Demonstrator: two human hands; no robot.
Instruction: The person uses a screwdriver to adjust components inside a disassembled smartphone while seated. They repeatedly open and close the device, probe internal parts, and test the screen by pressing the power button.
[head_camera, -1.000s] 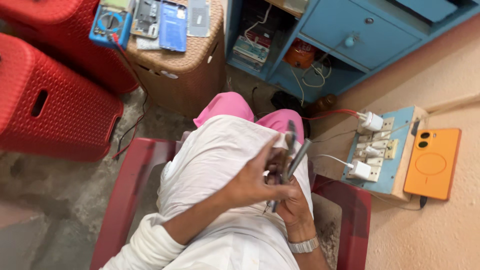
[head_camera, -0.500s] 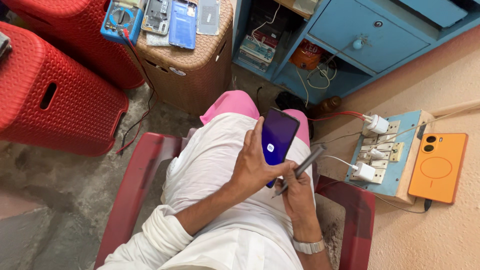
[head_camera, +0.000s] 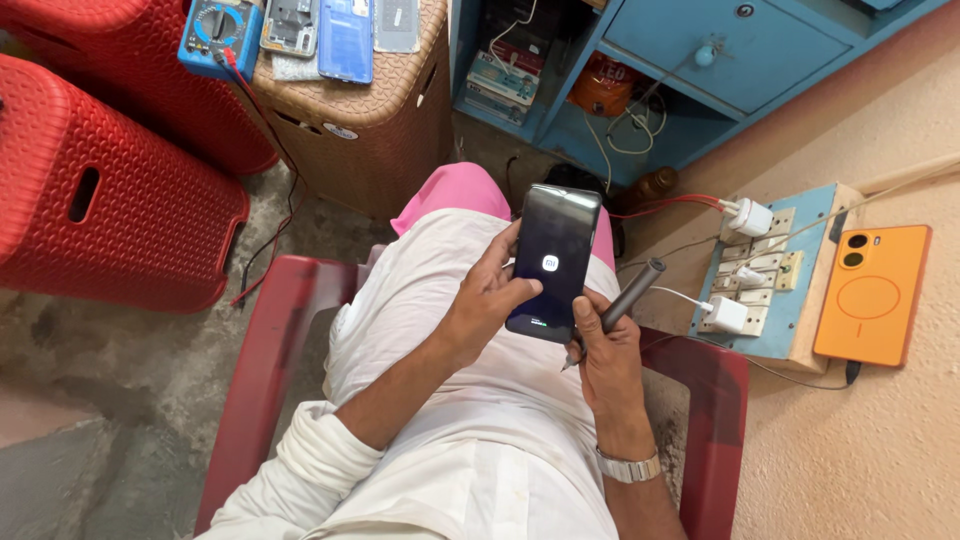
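**Head view: dark phone held up over the lap, screen to the wearer**

Left hand (head_camera: 490, 305) curled around the dark phone (head_camera: 553, 262), thumb on the glass, tilting it face-up for reading; a small white square glows on it. Right hand (head_camera: 605, 350) steadies the lower edge, fingers closed on a grey pen-shaped tool (head_camera: 622, 300), parked clear of the screen. Flat blue-and-white boxes (head_camera: 500, 78) stacked in the blue cabinet (head_camera: 720, 60). Orange phone (head_camera: 872, 295) lies beside the socket board (head_camera: 765, 275).
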